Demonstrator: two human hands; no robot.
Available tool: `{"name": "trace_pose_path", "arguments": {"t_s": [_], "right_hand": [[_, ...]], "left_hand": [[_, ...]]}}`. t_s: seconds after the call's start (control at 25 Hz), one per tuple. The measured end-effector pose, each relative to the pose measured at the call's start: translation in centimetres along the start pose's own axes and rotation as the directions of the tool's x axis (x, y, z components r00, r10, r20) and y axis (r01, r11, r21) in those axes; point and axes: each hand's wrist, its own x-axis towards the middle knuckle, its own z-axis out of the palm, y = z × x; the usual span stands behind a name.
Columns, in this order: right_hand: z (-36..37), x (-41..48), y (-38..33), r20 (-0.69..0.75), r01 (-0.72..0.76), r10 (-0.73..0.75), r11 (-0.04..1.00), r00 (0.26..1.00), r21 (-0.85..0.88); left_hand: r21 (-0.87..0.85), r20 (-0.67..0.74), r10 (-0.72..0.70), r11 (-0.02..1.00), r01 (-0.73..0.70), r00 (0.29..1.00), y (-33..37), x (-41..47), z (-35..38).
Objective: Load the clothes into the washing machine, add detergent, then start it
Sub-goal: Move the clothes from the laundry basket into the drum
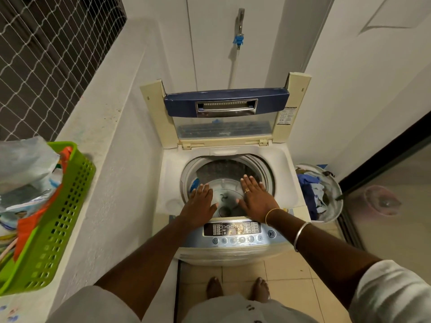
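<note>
Hovering over the open washer (288, 183), I have both hands flat and empty: the left hand (200, 202) and the right hand (254, 198) are spread palm-down above the drum (268, 173), fingers straight, gripping nothing. I see no garments in the drum, so I judge loading has not begun.

The clothes (310, 190) are what matters next. They lie off to the right of the washer and lower down, heaped in a round tub (337, 190) that sits on the floor (291, 276) just beside the machine. The heap is a crumpled mound with no clear long axis, so any grab direction should serve. The right hand is plainly nearer; the left would have to cross the whole washer.

The lid (226, 106) stands upright at the back, leaving the opening free. The panel (233, 229) runs along the front edge, under my wrists.

On the opposite side, a green basket (58, 229) rests on a white ledge (93, 136), holding plastic bags; one may be detergent, though I cannot read it. The room is a narrow tiled nook, with a netted window on the left and a glass door (384, 206) on the right.
</note>
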Motion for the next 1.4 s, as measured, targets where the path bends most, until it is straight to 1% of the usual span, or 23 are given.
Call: {"name": "trace_pose_path", "arguments": {"t_s": [0.28,0.6,0.68,0.84,0.92,1.04,1.24,1.4], "right_hand": [[0.5,-0.2,-1.0,0.033,-0.032,0.031,0.999,0.999,0.034],[-1.0,-1.1,-1.3,0.047,-0.056,0.053,0.995,0.997,0.077],[-1.5,-1.8,-1.1,0.035,-0.055,0.051,0.992,0.998,0.109],[-2.5,-3.1,0.0,-0.030,-0.073,0.078,0.984,0.996,0.160],[-2.9,-4.0,1.0,-0.040,-0.059,0.067,0.982,0.997,0.178],[-3.5,-5.9,3.2,-0.060,-0.049,0.063,0.975,0.996,0.216],[-4.3,-10.0,9.5,-0.138,-0.034,0.069,0.970,0.988,0.240],[-4.9,-12.7,15.2,-0.125,-0.039,0.076,0.962,0.989,0.270]], "left_hand": [[0.028,0.016,0.042,0.999,-0.042,0.999,0.1,0.3,-0.4],[-0.028,-0.003,0.025,0.999,-0.025,1.000,1.5,0.8,-1.7],[-0.075,0.003,0.010,0.997,-0.010,1.000,1.9,0.9,-1.6],[-0.252,0.018,-0.022,0.967,0.025,1.000,3.4,0.7,-1.5],[-0.269,0.017,-0.023,0.963,0.026,1.000,5.1,0.6,-1.6],[-0.225,-0.014,-0.038,0.974,0.033,0.999,8.2,0.7,-1.1],[-0.171,-0.065,0.014,0.985,-0.025,0.998,16.8,1.7,-0.4],[-0.184,-0.096,0.029,0.982,-0.046,0.995,23.8,3.5,0.1]]}}
